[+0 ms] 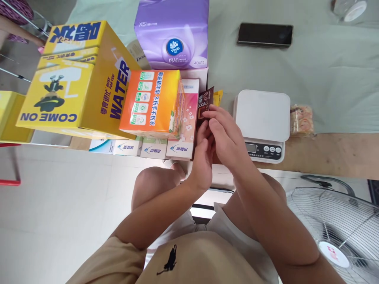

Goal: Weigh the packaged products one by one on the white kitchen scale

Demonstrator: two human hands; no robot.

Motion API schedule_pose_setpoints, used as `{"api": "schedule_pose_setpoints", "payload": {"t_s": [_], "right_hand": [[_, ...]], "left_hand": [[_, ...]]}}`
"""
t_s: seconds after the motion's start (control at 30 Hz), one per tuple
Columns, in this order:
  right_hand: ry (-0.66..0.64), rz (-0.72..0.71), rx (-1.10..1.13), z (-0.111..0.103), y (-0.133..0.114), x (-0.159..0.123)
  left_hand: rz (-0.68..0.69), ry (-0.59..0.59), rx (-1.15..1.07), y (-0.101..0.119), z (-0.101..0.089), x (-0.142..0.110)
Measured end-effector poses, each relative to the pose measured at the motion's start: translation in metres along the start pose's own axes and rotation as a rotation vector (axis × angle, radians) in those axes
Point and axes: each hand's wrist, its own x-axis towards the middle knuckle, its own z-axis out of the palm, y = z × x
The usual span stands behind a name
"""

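Note:
Both my hands meet at the table's front edge around a brown cocoa packet (205, 101) that stands upright beside a pink box (189, 112). My right hand (226, 136) has its fingers closed on the packet's front face. My left hand (203, 159) grips it from below, fingers curled against the lower edge. A yellow packet (218, 97) peeks out just behind the brown one. A white kitchen scale (262, 122) sits right of my hands.
An orange soap pack (151, 102) lies on small blue-and-white boxes (142, 148). Behind are a large yellow "WATER" carton (77, 79), a purple tissue pack (173, 33), a black phone (265, 34) and a wrapped snack (301, 120). A floor fan (334, 232) stands at lower right.

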Motion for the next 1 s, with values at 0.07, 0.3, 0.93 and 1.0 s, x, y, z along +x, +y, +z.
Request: {"api": "schedule_pose_setpoints", "payload": {"t_s": [0.07, 0.3, 0.93, 1.0], "right_hand": [[0.034, 0.057, -0.016, 0.001, 0.002, 0.0], [0.081, 0.085, 0.034, 0.002, 0.002, 0.0], [0.17, -0.016, 0.083, -0.027, 0.001, -0.012], [0.196, -0.099, 0.027, -0.035, -0.001, -0.019]], "left_hand": [[0.006, -0.018, -0.026, 0.001, 0.0, -0.001], [0.015, -0.061, -0.009, 0.001, 0.0, -0.002], [-0.089, -0.083, -0.148, -0.003, 0.002, 0.004], [-0.015, -0.091, -0.08, -0.005, -0.001, 0.006]]}}
